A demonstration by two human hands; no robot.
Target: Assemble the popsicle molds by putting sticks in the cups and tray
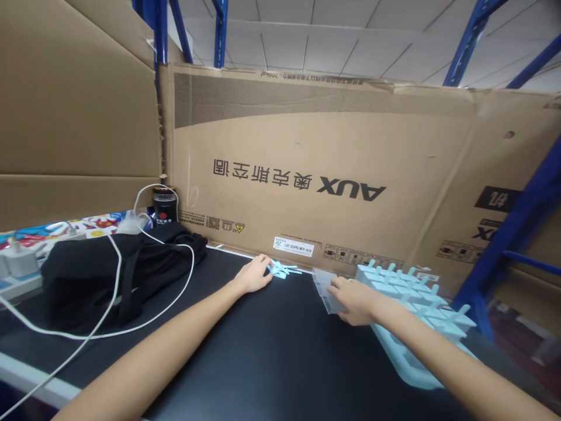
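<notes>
At the far side of the black tabletop, my left hand (255, 275) has its fingers curled over the near end of a small pile of light blue plastic sticks (281, 269). My right hand (356, 299) grips a clear plastic tray-like piece (323, 286), which is tilted above the table; its far side is hidden by my fingers. Beside my right forearm is a light blue ice-pop mold (401, 356), with several stick handles standing up from its blocks. My forearm covers part of this mold.
A cardboard panel (280, 134) stands along the back edge. On the left lie a black cloth bag (87, 275), a white cable (193, 275) and a power strip with plugs (20, 263). A dark jar (165, 204) stands behind the bag. Blue shelf posts (532, 216) rise at the right.
</notes>
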